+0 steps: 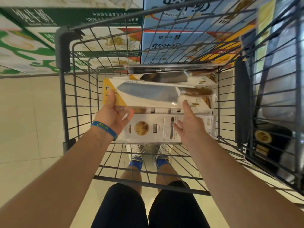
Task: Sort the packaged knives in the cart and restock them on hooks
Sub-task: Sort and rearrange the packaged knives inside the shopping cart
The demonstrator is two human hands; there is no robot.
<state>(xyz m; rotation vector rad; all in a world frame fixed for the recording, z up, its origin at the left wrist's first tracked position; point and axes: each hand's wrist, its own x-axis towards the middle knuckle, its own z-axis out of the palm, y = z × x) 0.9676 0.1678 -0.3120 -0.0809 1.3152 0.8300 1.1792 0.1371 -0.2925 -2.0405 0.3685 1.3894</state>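
At the middle of the cart [63, 46], left grip [113, 112] pinches the yellow end of the top packaged knife [148, 94], right grip [189, 127] open, empty; pack likely stiff, slick, blade-heavy: hold both card ends

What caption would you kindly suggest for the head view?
Left hand grips a packaged knife over the cart; right hand open near it.

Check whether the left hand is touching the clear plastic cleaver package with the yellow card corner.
Touching. The head view shows the left hand gripping the cleaver package at its yellow end, with the thumb lying flat on top of the card.
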